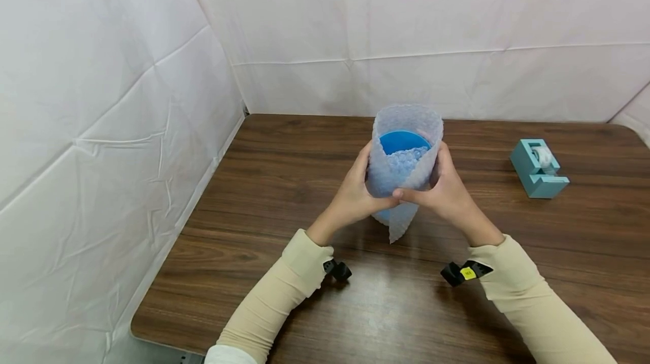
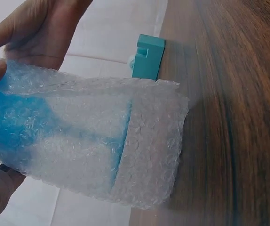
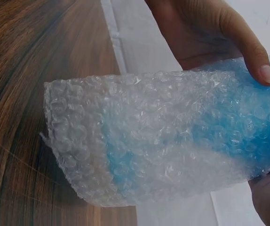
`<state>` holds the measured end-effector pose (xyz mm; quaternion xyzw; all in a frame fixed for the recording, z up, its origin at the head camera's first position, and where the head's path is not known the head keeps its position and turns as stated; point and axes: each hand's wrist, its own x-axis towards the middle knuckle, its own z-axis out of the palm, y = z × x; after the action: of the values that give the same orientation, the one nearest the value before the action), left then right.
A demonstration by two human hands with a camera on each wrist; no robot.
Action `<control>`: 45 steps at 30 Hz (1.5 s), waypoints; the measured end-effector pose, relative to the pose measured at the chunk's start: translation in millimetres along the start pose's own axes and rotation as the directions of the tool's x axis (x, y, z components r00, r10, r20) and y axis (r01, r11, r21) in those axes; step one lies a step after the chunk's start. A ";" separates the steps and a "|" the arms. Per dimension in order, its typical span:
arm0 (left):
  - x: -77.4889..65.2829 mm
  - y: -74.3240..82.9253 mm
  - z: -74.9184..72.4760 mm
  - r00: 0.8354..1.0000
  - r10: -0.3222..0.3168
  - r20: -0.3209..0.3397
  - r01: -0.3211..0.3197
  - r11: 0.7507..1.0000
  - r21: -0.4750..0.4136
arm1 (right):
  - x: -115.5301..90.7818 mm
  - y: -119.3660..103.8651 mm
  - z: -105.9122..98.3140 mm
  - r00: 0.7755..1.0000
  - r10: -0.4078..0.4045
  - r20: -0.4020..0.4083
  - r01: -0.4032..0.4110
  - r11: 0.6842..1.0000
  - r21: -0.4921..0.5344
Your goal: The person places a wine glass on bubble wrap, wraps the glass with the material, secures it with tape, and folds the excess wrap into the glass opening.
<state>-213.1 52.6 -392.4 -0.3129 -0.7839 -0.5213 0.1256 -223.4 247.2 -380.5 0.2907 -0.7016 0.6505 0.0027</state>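
A person seated at a dark wood-grain surface [image 1: 284, 183] holds a blue cup [image 1: 401, 141] wrapped in a tube of clear bubble wrap [image 1: 406, 172] between both hands. The bundle stands roughly upright above the middle of the surface, its long axis running top to bottom, with the open end of the wrap facing up so the blue rim shows inside. A loose corner of the wrap hangs down below the hands, toward the person; whether the bundle touches the surface cannot be told.

The left hand [image 1: 355, 194] curls round the left side of the bundle and the right hand [image 1: 447, 192] curls round the right side, so the bundle sits directly between them, equally close to both. The two thumbs meet at the front, pressing the overlapping edge of the wrap against the cup. In the left wrist view the wrap [image 2: 102, 141] extends past the blue of the cup [image 2: 17, 117]; the right wrist view shows the same, wrap [image 3: 139, 141] over cup [image 3: 238, 127].

A teal tape dispenser [image 1: 538, 167] sits on the surface well apart to the right, nearer the right hand. Cream sleeves [image 1: 284, 290] cover both forearms, each with a small black wrist mount. White padded walls [image 1: 101, 99] close in the left and back
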 end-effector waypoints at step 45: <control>-2.5 -3.2 2.4 0.999 0.022 -0.024 -0.023 0.999 -0.033 | -6.0 2.6 -13.2 0.537 -0.814 0.219 0.715 0.303 -0.630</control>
<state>-212.8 53.1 -397.1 -0.3174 -0.7701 -0.5364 0.1358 -224.4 261.7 -383.2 0.5205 -0.6531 0.2968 0.4630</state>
